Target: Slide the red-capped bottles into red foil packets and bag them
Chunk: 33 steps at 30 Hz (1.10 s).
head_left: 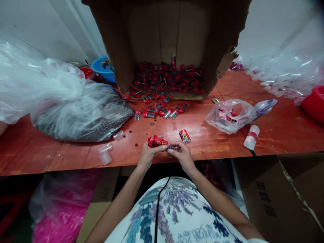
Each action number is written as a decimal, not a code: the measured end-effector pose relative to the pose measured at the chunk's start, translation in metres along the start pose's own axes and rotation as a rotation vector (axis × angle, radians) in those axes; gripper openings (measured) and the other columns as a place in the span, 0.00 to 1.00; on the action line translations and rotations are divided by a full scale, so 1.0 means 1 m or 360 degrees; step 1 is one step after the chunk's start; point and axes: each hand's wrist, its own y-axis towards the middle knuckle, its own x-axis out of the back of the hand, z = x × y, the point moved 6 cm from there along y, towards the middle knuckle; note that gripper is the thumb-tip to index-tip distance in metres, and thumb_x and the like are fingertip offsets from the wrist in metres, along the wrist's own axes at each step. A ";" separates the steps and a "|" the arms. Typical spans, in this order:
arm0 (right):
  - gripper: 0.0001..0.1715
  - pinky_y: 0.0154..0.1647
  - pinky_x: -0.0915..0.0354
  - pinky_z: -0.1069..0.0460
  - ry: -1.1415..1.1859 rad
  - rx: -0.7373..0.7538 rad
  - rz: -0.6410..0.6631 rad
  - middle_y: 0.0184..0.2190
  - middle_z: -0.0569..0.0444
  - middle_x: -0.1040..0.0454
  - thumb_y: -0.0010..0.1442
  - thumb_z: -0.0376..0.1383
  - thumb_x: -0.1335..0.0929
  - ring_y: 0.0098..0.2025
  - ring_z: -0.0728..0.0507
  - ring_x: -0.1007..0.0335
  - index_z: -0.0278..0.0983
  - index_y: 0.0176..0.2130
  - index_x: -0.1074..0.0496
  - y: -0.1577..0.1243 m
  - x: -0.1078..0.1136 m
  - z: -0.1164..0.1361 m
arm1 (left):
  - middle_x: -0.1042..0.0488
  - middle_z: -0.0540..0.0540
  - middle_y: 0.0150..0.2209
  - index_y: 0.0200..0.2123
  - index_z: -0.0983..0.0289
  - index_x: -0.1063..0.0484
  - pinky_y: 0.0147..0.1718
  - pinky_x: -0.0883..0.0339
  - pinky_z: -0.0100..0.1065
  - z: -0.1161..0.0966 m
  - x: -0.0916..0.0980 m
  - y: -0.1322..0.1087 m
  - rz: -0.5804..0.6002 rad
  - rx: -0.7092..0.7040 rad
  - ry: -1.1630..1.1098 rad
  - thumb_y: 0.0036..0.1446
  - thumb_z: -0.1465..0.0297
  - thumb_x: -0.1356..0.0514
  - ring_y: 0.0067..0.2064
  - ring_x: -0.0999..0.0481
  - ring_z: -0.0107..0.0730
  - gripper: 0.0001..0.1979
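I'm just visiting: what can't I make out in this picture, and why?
All in the head view:
Part of the red packet: covered by the left hand.
What the dark piece is: too small, partly covered by the right hand.
Right side of the blue bowl: behind the cardboard box.
The round red thing: cut off by the right edge.
Lettering on the small pack: too small and blurred.

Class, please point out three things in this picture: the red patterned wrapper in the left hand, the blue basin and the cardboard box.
Red patterned wrapper (155, 140): head view, on its printed surface.
Blue basin (105, 75): head view, on its outer wall.
Cardboard box (168, 33): head view, on its inner back panel.
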 end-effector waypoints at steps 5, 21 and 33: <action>0.12 0.41 0.31 0.49 -0.0162 0.0241 -0.0114 0.35 0.55 0.26 0.51 0.37 0.28 0.37 0.45 0.28 0.41 0.39 0.29 -0.002 -0.003 0.001 | 0.22 0.51 0.29 0.41 0.64 0.26 0.36 0.30 0.31 0.002 0.000 -0.001 -0.0190 -0.0205 -0.0144 0.35 0.74 0.28 0.31 0.23 0.30 0.25; 0.18 0.35 0.28 0.52 0.0173 0.0020 -0.0157 0.35 0.56 0.25 0.48 0.39 0.26 0.32 0.48 0.27 0.39 0.40 0.29 -0.002 0.000 0.006 | 0.22 0.53 0.28 0.28 0.68 0.24 0.33 0.30 0.30 -0.001 -0.013 0.000 -0.0031 -0.0116 -0.0243 0.34 0.75 0.29 0.29 0.24 0.30 0.14; 0.18 0.47 0.31 0.49 -0.0266 0.0365 -0.0253 0.43 0.53 0.30 0.54 0.38 0.30 0.43 0.46 0.31 0.42 0.46 0.26 -0.007 0.004 0.010 | 0.22 0.54 0.27 0.29 0.69 0.24 0.32 0.30 0.30 0.023 -0.018 -0.007 -0.0135 -0.0052 -0.0315 0.36 0.75 0.29 0.28 0.24 0.30 0.13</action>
